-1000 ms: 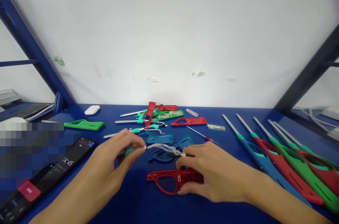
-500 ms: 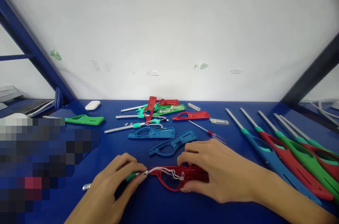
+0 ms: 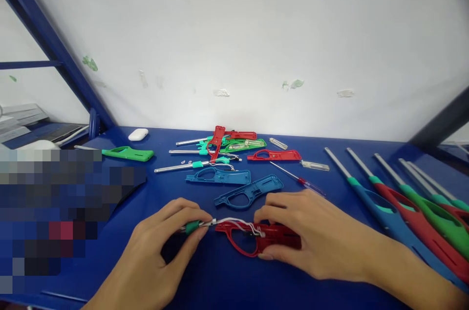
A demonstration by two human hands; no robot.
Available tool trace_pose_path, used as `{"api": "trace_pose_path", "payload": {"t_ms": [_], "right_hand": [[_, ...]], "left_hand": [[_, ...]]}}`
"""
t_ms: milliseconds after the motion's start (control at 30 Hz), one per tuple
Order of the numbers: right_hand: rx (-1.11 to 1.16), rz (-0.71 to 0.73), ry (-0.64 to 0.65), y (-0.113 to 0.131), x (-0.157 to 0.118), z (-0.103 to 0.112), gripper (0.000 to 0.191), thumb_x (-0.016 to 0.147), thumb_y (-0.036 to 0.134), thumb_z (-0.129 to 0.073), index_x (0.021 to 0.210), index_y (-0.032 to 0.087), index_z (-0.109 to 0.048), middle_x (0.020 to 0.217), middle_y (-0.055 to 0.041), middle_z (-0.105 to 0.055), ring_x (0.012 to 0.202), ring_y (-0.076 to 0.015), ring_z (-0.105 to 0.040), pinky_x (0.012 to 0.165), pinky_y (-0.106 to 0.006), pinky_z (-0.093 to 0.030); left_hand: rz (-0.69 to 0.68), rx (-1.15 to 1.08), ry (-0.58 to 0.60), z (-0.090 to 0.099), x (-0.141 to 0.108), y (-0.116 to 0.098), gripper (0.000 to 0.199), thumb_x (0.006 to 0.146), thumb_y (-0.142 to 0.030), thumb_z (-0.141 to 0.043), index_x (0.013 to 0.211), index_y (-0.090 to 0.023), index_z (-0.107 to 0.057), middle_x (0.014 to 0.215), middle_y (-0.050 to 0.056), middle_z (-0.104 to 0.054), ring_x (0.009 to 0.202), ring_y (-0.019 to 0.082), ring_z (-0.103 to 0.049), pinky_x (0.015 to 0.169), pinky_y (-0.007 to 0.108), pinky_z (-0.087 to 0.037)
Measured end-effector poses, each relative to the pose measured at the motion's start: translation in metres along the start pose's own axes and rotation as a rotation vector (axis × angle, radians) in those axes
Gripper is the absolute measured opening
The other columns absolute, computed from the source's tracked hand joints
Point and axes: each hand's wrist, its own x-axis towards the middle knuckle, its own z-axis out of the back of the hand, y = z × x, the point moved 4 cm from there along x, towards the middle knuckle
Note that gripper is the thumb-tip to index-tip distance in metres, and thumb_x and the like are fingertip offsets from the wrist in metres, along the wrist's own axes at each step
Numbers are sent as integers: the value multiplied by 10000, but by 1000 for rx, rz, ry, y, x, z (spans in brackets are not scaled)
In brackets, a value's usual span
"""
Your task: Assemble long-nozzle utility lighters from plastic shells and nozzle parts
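In the head view, my left hand (image 3: 166, 239) pinches the nozzle tube of a gas lighter by its green collar (image 3: 192, 227) between thumb and fingers. The rest of the tube is hidden behind that hand. Thin white wires (image 3: 238, 222) run from the tube's end to the red lighter casing half (image 3: 280, 235), which lies hollow side up on the table. My right hand (image 3: 311, 234) grips this casing at its handle end, fingers on the far edge and thumb on the near edge. The tube's end is close to the casing's tip; whether they touch, I cannot tell.
Behind my hands lie blue casing halves (image 3: 220, 176), a red casing half (image 3: 274, 155), loose nozzle tubes (image 3: 176, 168) and a screwdriver (image 3: 304, 182). Several whole lighters (image 3: 399, 219) line the right side. A green lighter (image 3: 130, 153) and a white case (image 3: 138, 134) are at left.
The camera view has shifted, moving the scene rightward. The tube's far end, seen before beyond my left hand, is now hidden. Both hands keep their holds.
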Motion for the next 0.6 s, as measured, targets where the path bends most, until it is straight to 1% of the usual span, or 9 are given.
{"api": "trace_pose_path", "payload": {"t_ms": [100, 167, 233, 333, 467, 600], "right_hand": [[-22, 9, -9, 0, -1, 0, 301, 967, 563, -650, 1106, 300, -690, 978, 12, -699, 826, -193, -663, 665, -331, -403], [-22, 17, -15, 1, -1, 1, 300, 964, 558, -656, 1096, 291, -690, 969, 10, -699, 807, -190, -658, 649, -330, -397], [-16, 21, -14, 1, -1, 1, 283, 962, 549, -664, 1070, 289, -690, 952, 15, -696, 785, -182, -649, 632, -328, -392], [-5, 11, -12, 1, -1, 1, 265, 958, 542, -676, 1045, 293, -694, 931, 18, -693, 769, -178, -644, 625, -330, -393], [0, 3, -7, 0, -1, 1, 255, 954, 551, -678, 1050, 315, -683, 952, 25, -700, 791, -188, -656, 636, -330, -393], [-15, -5, 6, -1, -1, 1, 248, 963, 557, -661, 1058, 328, -667, 937, 37, -687, 784, -186, -647, 632, -327, -377]], "left_hand": [[45, -75, -41, 9, 1, -2, 125, 971, -449, -647, 1045, -380, -721, 1005, -64, -733, 896, 106, -717, 799, 148, -567], [55, -92, -65, 11, 2, -3, 130, 963, -469, -652, 999, -370, -727, 989, -62, -745, 882, 115, -728, 786, 151, -579], [10, -56, -71, 9, 2, -6, 125, 978, -441, -632, 997, -369, -732, 979, -58, -753, 879, 116, -736, 789, 159, -589], [-84, 30, -64, -2, 2, -9, 152, 1004, -383, -593, 1022, -386, -743, 990, -62, -760, 877, 104, -746, 804, 162, -596], [-127, 79, -46, -13, 2, -8, 199, 1018, -377, -571, 1037, -412, -766, 1001, -70, -762, 875, 95, -750, 811, 154, -596], [-148, 110, -42, -15, -1, -5, 231, 1043, -387, -535, 1064, -409, -764, 1023, -63, -750, 910, 89, -731, 843, 140, -574]]}}
